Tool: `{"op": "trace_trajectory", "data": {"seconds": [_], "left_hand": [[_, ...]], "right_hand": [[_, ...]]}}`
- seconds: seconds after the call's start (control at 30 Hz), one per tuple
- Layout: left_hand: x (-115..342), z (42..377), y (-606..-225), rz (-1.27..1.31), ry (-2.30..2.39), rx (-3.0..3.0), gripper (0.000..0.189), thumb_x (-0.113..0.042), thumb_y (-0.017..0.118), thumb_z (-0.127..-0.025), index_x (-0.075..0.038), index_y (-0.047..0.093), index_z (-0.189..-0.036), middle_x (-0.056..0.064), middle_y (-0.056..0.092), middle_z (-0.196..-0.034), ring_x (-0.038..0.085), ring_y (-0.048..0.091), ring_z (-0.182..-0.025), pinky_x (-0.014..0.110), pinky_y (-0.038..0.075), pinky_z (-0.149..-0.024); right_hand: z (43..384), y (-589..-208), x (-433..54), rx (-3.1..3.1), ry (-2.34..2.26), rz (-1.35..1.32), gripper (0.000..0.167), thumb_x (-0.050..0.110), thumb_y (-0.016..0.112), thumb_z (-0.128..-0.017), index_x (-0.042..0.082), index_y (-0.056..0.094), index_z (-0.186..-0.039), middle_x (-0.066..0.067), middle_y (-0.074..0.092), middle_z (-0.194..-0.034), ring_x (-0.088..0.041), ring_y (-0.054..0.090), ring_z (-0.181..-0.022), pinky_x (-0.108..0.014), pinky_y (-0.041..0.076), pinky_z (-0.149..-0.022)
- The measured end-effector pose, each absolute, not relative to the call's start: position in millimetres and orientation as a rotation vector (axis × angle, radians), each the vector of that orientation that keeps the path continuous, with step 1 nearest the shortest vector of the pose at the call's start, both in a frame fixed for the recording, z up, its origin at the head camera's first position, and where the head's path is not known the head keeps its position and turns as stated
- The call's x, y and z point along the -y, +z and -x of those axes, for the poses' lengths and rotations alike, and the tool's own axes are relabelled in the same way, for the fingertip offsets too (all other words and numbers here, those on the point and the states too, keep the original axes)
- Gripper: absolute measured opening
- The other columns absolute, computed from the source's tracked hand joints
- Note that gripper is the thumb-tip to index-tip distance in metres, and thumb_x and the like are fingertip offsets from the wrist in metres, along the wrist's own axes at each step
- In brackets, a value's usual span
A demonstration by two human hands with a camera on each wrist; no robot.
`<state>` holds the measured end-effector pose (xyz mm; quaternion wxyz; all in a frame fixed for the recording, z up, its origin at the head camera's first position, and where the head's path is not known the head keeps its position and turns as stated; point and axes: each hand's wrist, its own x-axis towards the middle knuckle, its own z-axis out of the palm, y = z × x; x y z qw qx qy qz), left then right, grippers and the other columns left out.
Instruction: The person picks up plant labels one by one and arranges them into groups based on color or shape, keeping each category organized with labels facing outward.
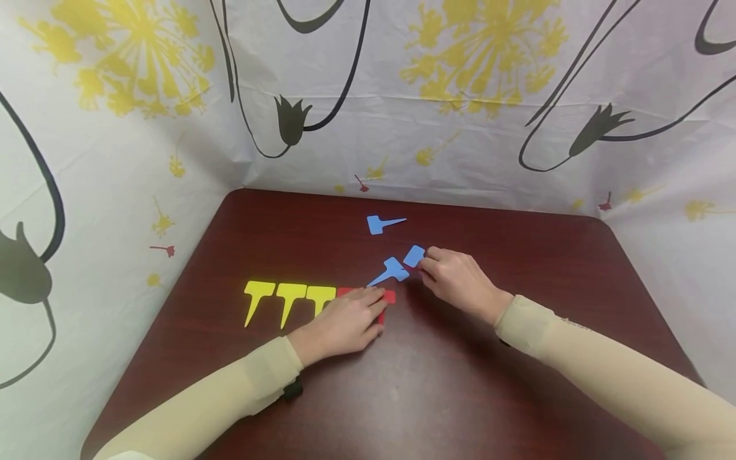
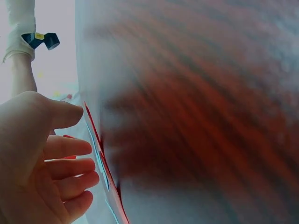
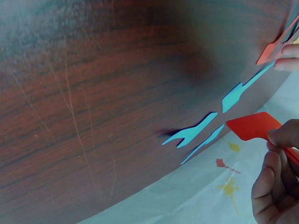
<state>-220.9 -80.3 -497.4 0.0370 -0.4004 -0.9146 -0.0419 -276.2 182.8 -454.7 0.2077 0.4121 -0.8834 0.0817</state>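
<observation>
T-shaped plant labels lie on the dark table. My right hand (image 1: 460,281) pinches a red plant label (image 3: 252,126) between thumb and fingers, and in the head view the hand mostly hides it. Beside those fingertips lies a blue label (image 1: 414,256), with a second blue label (image 1: 393,269) just left of it. A third blue label (image 1: 376,225) sits farther back. My left hand (image 1: 345,322) rests with extended fingers over red labels (image 1: 390,296), partly covering them. Left of it, yellow labels (image 1: 291,291) stand in a row, stems toward me, the nearest partly hidden.
The reddish-brown table (image 1: 489,396) has rounded back corners. A white cloth (image 1: 356,83) with yellow and grey flower prints hangs behind it and along both sides. A dark strap piece (image 1: 293,388) shows under the left sleeve cuff.
</observation>
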Motion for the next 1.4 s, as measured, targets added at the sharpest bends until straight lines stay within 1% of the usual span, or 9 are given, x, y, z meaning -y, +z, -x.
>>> {"op": "trace_trajectory", "data": {"seconds": [0.1, 0.2, 0.33, 0.47, 0.67, 0.8, 0.97, 1.2, 1.4], "left_hand": [[79.3, 221.4, -497.0, 1.233, -0.112, 2.824, 0.056, -0.043, 0.063, -0.097, -0.009, 0.061, -0.140, 0.010, 0.053, -0.147, 0.025, 0.050, -0.135, 0.039, 0.037, -0.112], [79.1, 222.0, -495.6, 1.245, -0.084, 2.843, 0.056, -0.044, 0.065, -0.096, -0.009, 0.062, -0.139, 0.011, 0.055, -0.145, 0.025, 0.051, -0.134, 0.039, 0.039, -0.111], [78.0, 223.2, -492.7, 1.260, -0.055, 2.860, 0.056, -0.045, 0.066, -0.095, -0.010, 0.063, -0.138, 0.010, 0.057, -0.144, 0.025, 0.053, -0.132, 0.039, 0.040, -0.111], [76.9, 223.8, -490.0, 1.261, -0.046, 2.876, 0.056, -0.046, 0.068, -0.094, -0.011, 0.064, -0.137, 0.009, 0.058, -0.142, 0.024, 0.055, -0.130, 0.038, 0.040, -0.111], [76.4, 224.4, -489.8, 1.245, -0.059, 2.903, 0.057, -0.046, 0.069, -0.093, -0.011, 0.064, -0.138, 0.009, 0.057, -0.143, 0.024, 0.055, -0.130, 0.038, 0.041, -0.109], [76.1, 225.1, -489.9, 1.248, -0.081, 2.906, 0.057, -0.046, 0.069, -0.093, -0.011, 0.064, -0.138, 0.009, 0.057, -0.143, 0.024, 0.055, -0.131, 0.039, 0.042, -0.109], [76.3, 225.3, -489.2, 1.250, -0.089, 2.900, 0.056, -0.045, 0.068, -0.094, -0.010, 0.064, -0.137, 0.010, 0.057, -0.143, 0.025, 0.055, -0.131, 0.039, 0.042, -0.109], [76.1, 225.1, -487.7, 1.238, -0.051, 2.900, 0.057, -0.046, 0.068, -0.093, -0.010, 0.064, -0.137, 0.010, 0.057, -0.143, 0.025, 0.056, -0.130, 0.039, 0.047, -0.104], [75.9, 225.0, -488.5, 1.235, -0.048, 2.898, 0.055, -0.046, 0.069, -0.093, -0.010, 0.065, -0.135, 0.010, 0.057, -0.143, 0.025, 0.056, -0.130, 0.038, 0.047, -0.104]], "right_hand": [[271.4, -457.2, -182.8, 2.471, 0.187, -1.165, 0.015, 0.005, 0.083, -0.078, 0.005, 0.075, -0.091, -0.002, 0.054, -0.076, -0.011, 0.048, -0.062, -0.026, 0.052, -0.054], [266.0, -461.0, -182.2, 2.470, 0.142, -1.192, 0.008, 0.002, 0.078, -0.080, 0.006, 0.072, -0.083, -0.002, 0.052, -0.073, -0.011, 0.045, -0.059, -0.025, 0.048, -0.050], [259.8, -466.5, -181.4, 2.471, 0.106, -1.220, 0.012, 0.000, 0.073, -0.081, 0.008, 0.068, -0.075, 0.000, 0.048, -0.069, -0.011, 0.040, -0.055, -0.025, 0.042, -0.046], [256.7, -471.0, -180.4, 2.472, 0.080, -1.243, 0.012, 0.003, 0.075, -0.081, 0.010, 0.068, -0.073, 0.001, 0.046, -0.068, -0.009, 0.038, -0.052, -0.023, 0.039, -0.044], [256.2, -477.9, -179.6, 2.479, 0.065, -1.281, 0.012, 0.017, 0.081, -0.080, 0.013, 0.071, -0.079, 0.002, 0.053, -0.072, -0.007, 0.043, -0.053, -0.024, 0.042, -0.044], [255.0, -482.3, -179.2, 2.525, 0.085, -1.311, 0.012, 0.021, 0.079, -0.083, 0.015, 0.069, -0.086, 0.003, 0.057, -0.073, -0.006, 0.045, -0.054, -0.021, 0.041, -0.044], [252.5, -485.8, -178.3, 2.536, 0.093, -1.361, 0.013, 0.018, 0.078, -0.083, 0.013, 0.070, -0.092, 0.002, 0.060, -0.074, -0.007, 0.049, -0.057, -0.022, 0.046, -0.048], [251.6, -487.3, -176.6, 2.533, 0.035, -1.380, 0.019, 0.013, 0.079, -0.079, 0.012, 0.072, -0.097, 0.000, 0.062, -0.077, -0.011, 0.056, -0.063, -0.028, 0.052, -0.053], [250.9, -489.1, -175.4, 2.519, -0.002, -1.400, 0.019, 0.010, 0.077, -0.081, 0.010, 0.074, -0.099, -0.003, 0.065, -0.083, -0.014, 0.061, -0.069, -0.030, 0.056, -0.058]]}}
